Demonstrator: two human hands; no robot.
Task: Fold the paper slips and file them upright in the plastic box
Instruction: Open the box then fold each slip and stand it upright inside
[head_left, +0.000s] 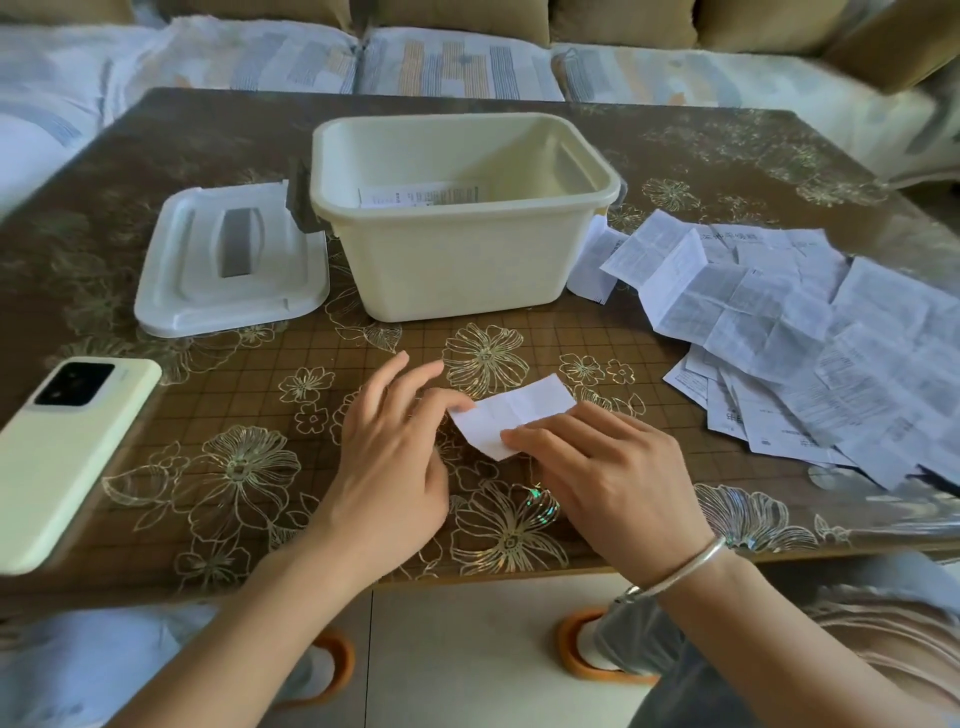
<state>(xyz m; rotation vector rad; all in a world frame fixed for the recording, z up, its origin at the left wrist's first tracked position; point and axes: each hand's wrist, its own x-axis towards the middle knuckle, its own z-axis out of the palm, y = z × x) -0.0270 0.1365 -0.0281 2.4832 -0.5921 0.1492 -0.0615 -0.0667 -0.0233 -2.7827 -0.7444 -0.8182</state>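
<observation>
1. Hands sit closest in the head view. I see the left hand (389, 452) relaxed, fingers straight, one fingertip touching the left corner of a small white folded paper slip (519, 408).
2. Right hand (608, 467), a silver bangle (691, 566) on its wrist, presses flat fingers on the slip's near end and grasps nothing.
3. That slip lies flat on the brown flower-patterned bench (260, 405), in front of the open cream plastic box (467, 270) and apart from it.
4. Inside the box I see one printed slip (415, 196); I cannot tell whether it stands upright.
5. A white plastic lid (228, 260) lies just left of the box, a loose pile of printed slips (779, 322) lies right of it, and a pale green phone (67, 447) lies far left.
</observation>
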